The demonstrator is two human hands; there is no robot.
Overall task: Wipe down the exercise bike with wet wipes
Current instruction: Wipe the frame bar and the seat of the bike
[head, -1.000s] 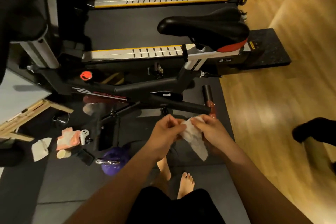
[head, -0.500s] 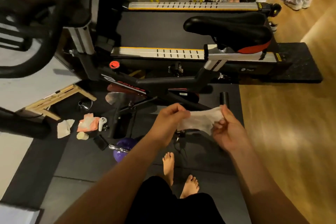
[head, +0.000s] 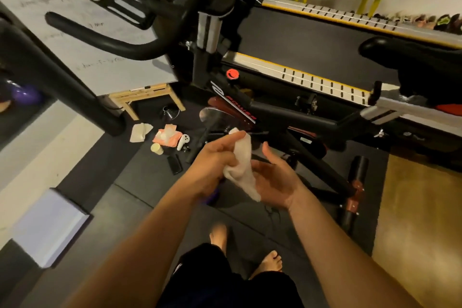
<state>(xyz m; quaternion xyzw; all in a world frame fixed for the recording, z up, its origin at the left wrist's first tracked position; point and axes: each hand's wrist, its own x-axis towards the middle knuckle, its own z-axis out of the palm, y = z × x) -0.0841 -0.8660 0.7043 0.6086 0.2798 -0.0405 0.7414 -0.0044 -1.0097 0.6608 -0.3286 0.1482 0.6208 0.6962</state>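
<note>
A black exercise bike (head: 297, 120) stands in front of me, handlebars (head: 105, 42) at the upper left, saddle (head: 410, 55) at the right edge. A white wet wipe (head: 241, 166) hangs folded between my hands, below the frame. My left hand (head: 215, 160) pinches the wipe's top edge between thumb and fingers. My right hand (head: 275, 180) is palm up with fingers spread, just right of the wipe, its palm touching the wipe's lower end. A pink wipes pack (head: 167, 138) lies on the floor mat to the left.
A treadmill (head: 312, 75) runs behind the bike. On the mat by the pack lie a used wipe (head: 140, 132), a white controller (head: 183, 142), a small cup (head: 157, 149) and a black phone (head: 174, 164). A wooden stand (head: 147, 97) holds a whiteboard. Wooden floor at right.
The view has swung left and closer toward the handlebars. The wipe, stretched between both hands before, is now gathered in my left hand; my right hand has let go and opened.
</note>
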